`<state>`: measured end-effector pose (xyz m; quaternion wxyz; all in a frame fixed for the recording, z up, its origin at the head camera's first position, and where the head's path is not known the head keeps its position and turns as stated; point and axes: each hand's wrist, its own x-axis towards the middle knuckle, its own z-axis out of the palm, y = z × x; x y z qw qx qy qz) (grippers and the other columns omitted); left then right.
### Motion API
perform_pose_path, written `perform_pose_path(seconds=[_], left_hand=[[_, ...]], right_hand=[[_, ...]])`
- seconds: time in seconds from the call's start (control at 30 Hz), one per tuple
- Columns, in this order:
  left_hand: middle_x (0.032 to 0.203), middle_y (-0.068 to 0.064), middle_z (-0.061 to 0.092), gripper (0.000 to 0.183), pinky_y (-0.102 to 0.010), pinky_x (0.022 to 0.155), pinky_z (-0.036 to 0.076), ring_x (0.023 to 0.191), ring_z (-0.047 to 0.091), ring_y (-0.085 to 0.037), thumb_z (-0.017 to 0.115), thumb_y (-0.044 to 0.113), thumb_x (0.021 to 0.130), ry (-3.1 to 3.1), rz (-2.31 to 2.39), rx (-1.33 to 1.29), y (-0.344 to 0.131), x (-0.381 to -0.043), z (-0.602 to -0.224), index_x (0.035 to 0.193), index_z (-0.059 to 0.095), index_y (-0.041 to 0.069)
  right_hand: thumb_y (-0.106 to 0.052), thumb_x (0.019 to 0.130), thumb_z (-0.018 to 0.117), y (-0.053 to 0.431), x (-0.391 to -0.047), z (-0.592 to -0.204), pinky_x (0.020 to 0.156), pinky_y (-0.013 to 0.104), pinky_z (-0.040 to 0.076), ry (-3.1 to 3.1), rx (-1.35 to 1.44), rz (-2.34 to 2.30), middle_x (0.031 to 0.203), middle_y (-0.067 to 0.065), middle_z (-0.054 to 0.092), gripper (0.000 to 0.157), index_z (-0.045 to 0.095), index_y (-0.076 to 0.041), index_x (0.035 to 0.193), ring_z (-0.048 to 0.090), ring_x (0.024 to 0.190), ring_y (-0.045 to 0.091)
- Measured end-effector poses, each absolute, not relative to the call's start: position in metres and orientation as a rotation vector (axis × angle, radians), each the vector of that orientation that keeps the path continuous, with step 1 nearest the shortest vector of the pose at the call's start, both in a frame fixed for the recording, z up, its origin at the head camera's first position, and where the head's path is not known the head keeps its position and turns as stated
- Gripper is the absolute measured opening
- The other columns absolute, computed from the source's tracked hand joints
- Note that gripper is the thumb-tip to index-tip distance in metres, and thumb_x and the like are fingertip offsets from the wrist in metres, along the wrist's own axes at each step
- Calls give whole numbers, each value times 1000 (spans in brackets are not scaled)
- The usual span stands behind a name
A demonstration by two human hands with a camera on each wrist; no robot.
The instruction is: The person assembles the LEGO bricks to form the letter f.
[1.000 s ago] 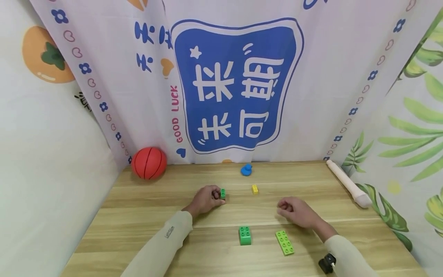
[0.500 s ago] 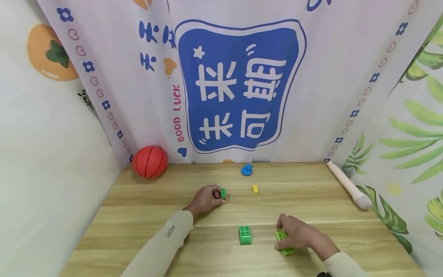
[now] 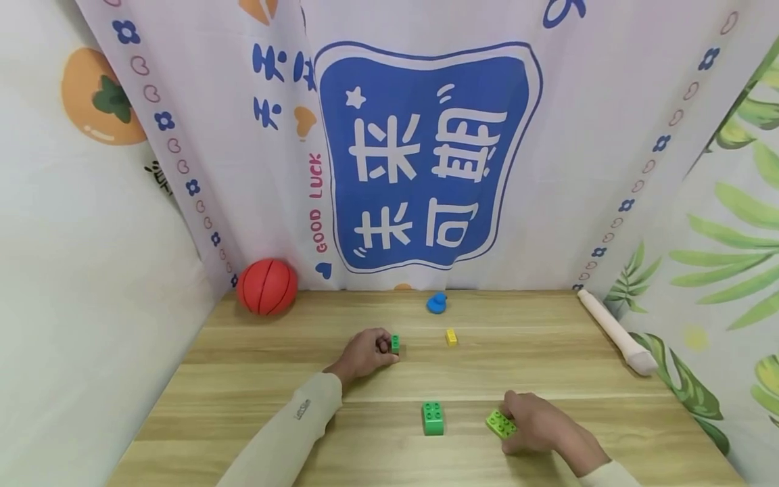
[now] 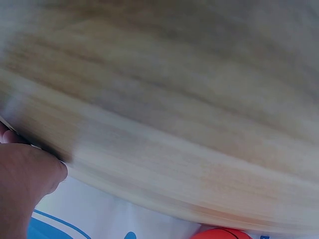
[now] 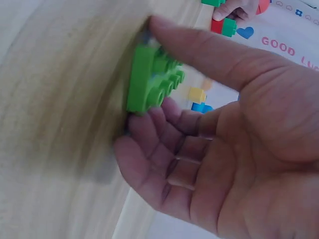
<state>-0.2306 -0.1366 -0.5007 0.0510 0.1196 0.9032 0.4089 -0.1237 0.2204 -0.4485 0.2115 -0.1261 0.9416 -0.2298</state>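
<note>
A wood-grain table (image 3: 176, 412) carries the things. On its far left sits a red ball (image 3: 267, 287); at the far middle, a blue duck (image 3: 437, 304), with a yellow brick (image 3: 451, 337) just nearer. A pale microphone-shaped object (image 3: 616, 331) lies along the far right edge. Nearer, around the middle, stands a green block (image 3: 433, 419). Left of the yellow brick, a small green brick (image 3: 395, 343) is upright at the table's surface.
</note>
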Motion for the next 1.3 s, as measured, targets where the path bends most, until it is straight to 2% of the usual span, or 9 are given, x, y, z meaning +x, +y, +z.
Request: perform_pose_path(seconds=[0.13,0.27,0.73,0.93,1.17,1.3], left_hand=[[92,-2,66,22,-25,75,47,84,56,-12,89,16,90,2749,1251,377,-136,-230,-501,104,73,8],[92,-2,66,23,-25,75,48,85,56,-12,88,15,90,2756,1241,377,-135,-231,-501,104,73,8],[93,-1,66,22,-24,76,47,85,56,-12,88,17,91,2747,1246,338,-135,-232,-504,106,73,10],[92,-2,66,23,-24,74,47,85,56,-13,88,16,90,2756,1238,369,-136,-230,-504,105,73,8],[93,0,66,22,-23,75,47,85,56,-12,88,16,91,2746,1226,372,-134,-230,-504,106,73,9],[92,-2,66,22,-24,75,47,84,56,-13,88,16,91,2763,1229,383,-134,-230,-502,104,72,9]], right_hand=[[-14,81,92,229,-121,-450,64,25,36,2615,-447,-640,85,1,57,37,58,-12,98,49,76,16],[-16,82,91,238,-121,-453,62,24,36,2599,-547,-685,83,0,55,38,57,-12,99,47,73,13],[-13,80,92,242,-121,-457,61,22,35,2598,-616,-763,81,0,54,38,58,-12,97,45,70,7],[-12,81,91,237,-125,-461,64,22,38,2580,-680,-798,86,0,54,36,60,-12,98,46,75,7],[-11,81,92,227,-135,-460,71,23,47,2664,-711,-762,92,-2,60,33,67,-9,103,51,82,9],[-11,80,93,216,-144,-457,74,24,50,2706,-664,-790,94,-2,63,34,68,-9,103,56,86,12]])
